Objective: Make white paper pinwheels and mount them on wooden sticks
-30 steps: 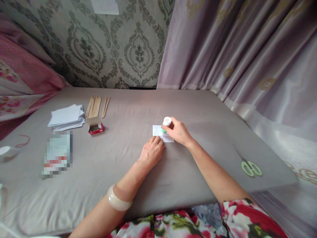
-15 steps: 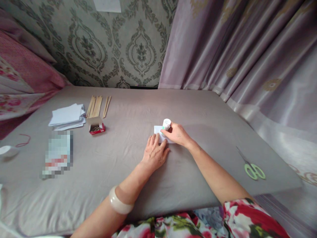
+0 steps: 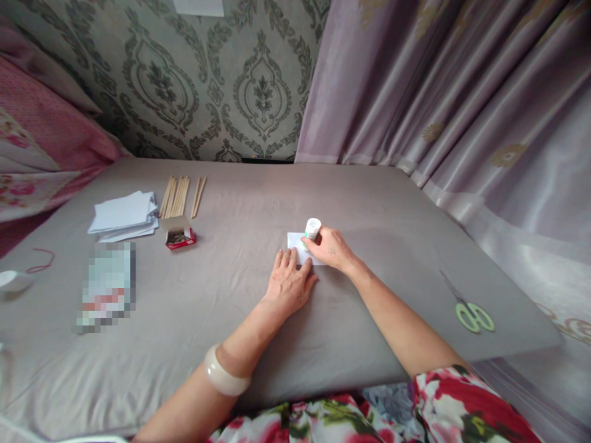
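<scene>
Fingers of the left hand (image 3: 290, 284), bunched a second ago, have spread out; it lies open at the near edge of a small white rectangular paper sheet (image 3: 294, 240) on grey cloth (image 3: 369, 203). Clasped by the right hand (image 3: 327, 247), a white-and-green cylindrical tube (image 3: 313, 228) leans over that sheet.
</scene>
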Demonstrator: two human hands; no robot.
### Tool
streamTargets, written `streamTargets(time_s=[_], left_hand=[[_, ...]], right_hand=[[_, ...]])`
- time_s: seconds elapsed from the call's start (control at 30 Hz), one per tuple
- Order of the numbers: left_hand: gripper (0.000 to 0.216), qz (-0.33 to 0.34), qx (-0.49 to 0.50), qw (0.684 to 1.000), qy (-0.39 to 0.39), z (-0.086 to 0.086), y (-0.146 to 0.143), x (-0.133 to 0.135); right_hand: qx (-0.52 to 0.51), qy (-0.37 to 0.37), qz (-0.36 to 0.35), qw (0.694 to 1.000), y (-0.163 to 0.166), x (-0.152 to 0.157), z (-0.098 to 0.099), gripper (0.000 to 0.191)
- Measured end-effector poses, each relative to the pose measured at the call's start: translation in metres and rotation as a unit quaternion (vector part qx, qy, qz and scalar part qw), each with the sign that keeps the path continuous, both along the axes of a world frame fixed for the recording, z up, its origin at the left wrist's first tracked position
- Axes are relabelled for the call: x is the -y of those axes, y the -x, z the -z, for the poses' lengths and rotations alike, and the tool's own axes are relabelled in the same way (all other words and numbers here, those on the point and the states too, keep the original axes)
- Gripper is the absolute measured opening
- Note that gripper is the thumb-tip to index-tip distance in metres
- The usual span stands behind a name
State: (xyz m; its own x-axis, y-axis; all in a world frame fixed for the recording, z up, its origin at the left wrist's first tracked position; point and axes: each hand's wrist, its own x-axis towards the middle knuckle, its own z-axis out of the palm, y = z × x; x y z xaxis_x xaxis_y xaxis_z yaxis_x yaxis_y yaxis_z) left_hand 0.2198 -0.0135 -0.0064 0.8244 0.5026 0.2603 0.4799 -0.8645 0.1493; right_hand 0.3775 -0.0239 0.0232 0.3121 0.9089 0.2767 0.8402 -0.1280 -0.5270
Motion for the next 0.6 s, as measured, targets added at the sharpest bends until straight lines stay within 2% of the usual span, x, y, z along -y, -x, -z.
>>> streamTargets(time_s=[0.6], left_hand=[[0.043,-0.001,-0.011,1.0,-0.003,-0.0025,0.0001,0.0009]], right_hand=[[0.008,-0.016,-0.035,0.999,0.0025,0.0028,0.0003,0.016]])
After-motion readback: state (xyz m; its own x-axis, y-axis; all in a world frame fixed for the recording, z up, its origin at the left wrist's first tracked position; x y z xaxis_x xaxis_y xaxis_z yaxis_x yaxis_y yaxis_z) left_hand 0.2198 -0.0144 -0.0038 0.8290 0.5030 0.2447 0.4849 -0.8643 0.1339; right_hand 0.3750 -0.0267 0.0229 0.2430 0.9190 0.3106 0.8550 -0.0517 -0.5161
